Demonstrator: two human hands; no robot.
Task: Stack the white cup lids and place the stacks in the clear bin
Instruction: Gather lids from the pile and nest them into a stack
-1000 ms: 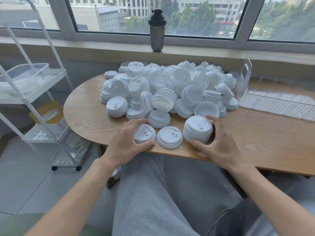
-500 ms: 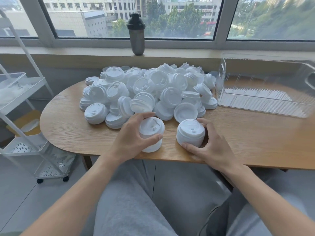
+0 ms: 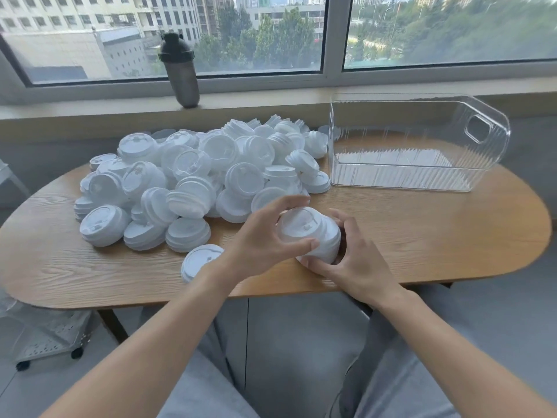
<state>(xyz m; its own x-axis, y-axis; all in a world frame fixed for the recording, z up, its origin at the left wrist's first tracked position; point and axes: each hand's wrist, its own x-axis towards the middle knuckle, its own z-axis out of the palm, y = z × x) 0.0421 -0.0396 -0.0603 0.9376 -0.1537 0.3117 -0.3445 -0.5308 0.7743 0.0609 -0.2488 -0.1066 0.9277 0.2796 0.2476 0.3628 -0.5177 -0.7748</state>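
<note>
**Both hands on one stack of lids near the front edge**

Your left hand (image 3: pixel 265 239) curls over the top of a short stack of white lids (image 3: pixel 310 233), thumb on the near side and fingers arched over the far side, so that grip is clamped on the stack. Your right hand (image 3: pixel 355 260) cups the same stack from the right and below, fingers wrapped round its lower lids. The stack is tilted, its top facing left and toward you, just above the tabletop (image 3: pixel 422 236) close to the front edge.

A single lid (image 3: pixel 199 260) lies flat just left of your left wrist. The big loose pile of lids (image 3: pixel 193 176) covers the left and middle of the tabletop. The clear bin (image 3: pixel 416 176) stands at the far right, just beside the pile. A dark shaker bottle (image 3: pixel 180 70) stands on the windowsill.
</note>
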